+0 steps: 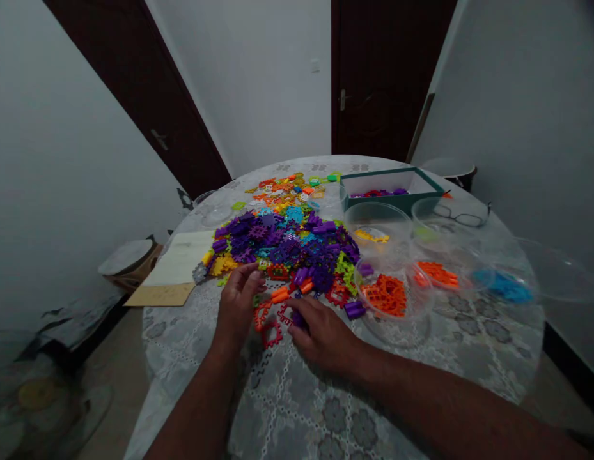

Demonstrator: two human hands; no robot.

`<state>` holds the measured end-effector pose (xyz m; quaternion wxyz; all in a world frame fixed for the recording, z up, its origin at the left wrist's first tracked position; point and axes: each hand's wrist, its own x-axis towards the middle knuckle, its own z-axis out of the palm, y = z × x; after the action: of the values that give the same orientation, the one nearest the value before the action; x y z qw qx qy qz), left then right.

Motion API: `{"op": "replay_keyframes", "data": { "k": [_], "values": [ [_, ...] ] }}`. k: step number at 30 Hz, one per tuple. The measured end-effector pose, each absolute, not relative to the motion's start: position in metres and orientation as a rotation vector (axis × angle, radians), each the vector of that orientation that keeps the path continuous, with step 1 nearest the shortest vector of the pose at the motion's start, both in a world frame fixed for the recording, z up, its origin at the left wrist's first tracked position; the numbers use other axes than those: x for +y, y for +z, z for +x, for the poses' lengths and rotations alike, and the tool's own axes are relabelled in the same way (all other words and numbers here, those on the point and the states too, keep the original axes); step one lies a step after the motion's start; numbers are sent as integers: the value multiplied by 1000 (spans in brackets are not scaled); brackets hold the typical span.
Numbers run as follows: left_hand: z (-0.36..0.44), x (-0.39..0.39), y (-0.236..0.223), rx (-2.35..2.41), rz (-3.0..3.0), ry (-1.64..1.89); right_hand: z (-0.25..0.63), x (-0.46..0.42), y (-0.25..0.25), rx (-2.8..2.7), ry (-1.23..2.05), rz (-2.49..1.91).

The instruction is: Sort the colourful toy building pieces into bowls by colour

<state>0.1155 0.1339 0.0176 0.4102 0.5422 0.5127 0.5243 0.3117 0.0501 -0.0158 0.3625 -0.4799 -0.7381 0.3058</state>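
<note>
My right hand point(323, 329) is closed, with a purple plastic building piece point(298, 319) between its thumb and fingers. To its left, my left hand point(239, 294) hovers at the front of the pile, fingers loosely curved and apart; I see nothing gripped in it, though its fingertips are partly hidden. Between the hands lie a red toothed square frame point(272, 334) and an orange toothed piece point(262, 315). An orange connector point(280, 294) rests just beyond them. Past both hands spreads a big heap of interlocking pieces point(277, 239), mostly purple, with some blue, yellow and green.
Clear plastic tubs hold orange pieces point(387, 295), more orange pieces point(438, 275) and blue pieces point(505, 284). Behind them stand a green-edged box point(392, 185) and eyeglasses point(467, 220). A paper sheet point(174, 259) lies left. Several orange and yellow pieces point(277, 191) lie at the back.
</note>
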Motion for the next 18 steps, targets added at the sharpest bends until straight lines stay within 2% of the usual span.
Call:
{"op": "replay_keyframes", "data": {
  "k": [11,18],
  "values": [
    [36,45,-16,1512,2428,466,303,51,-29,-1714,770,-1216],
    [57,56,-22,1546,2559,478,304,52,-29,-1746,767,-1241]
  ]
}}
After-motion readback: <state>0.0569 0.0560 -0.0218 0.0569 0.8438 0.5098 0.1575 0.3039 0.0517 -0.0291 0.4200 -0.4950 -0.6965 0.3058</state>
